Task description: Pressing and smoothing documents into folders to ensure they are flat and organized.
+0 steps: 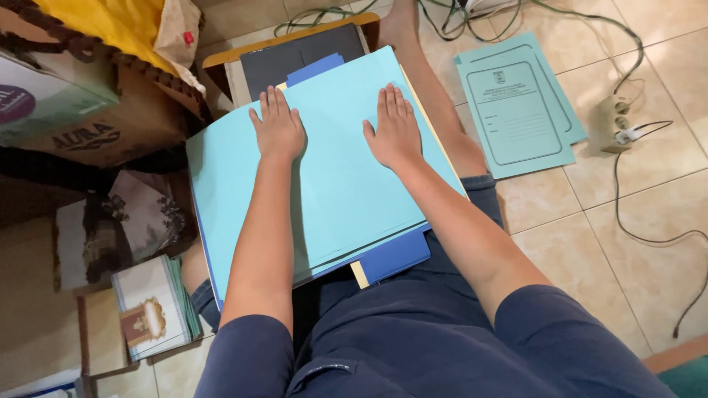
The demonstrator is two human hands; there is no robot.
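Nearest the camera, the person's dark blue clothing and both forearms are stretching forward over a light blue paper folder [324, 184] that is lying across the lap, on top of a darker blue folder [398, 258] and a yellowish sheet whose corner is peeking out at the near edge of the light blue folder. The left hand [278, 127] and the right hand [394, 131] are both lying flat on the far half of that folder, palms down and fingers close together, gripping nothing and simply pressing on the cover. To smooth it well, I judge that even pressure from both palms, sliding outward from the folder's middle, would be keeping the sheets beneath from shifting, since their edges are already fanning out unevenly at the near side. Left of the folder a stack of decorated booklets [155, 313] is sitting on the floor, and right of it two more printed blue-green folders [516, 103] are lying on the tiles. Beyond the folder, a dark board [295, 51] and cables [627, 44] are showing.
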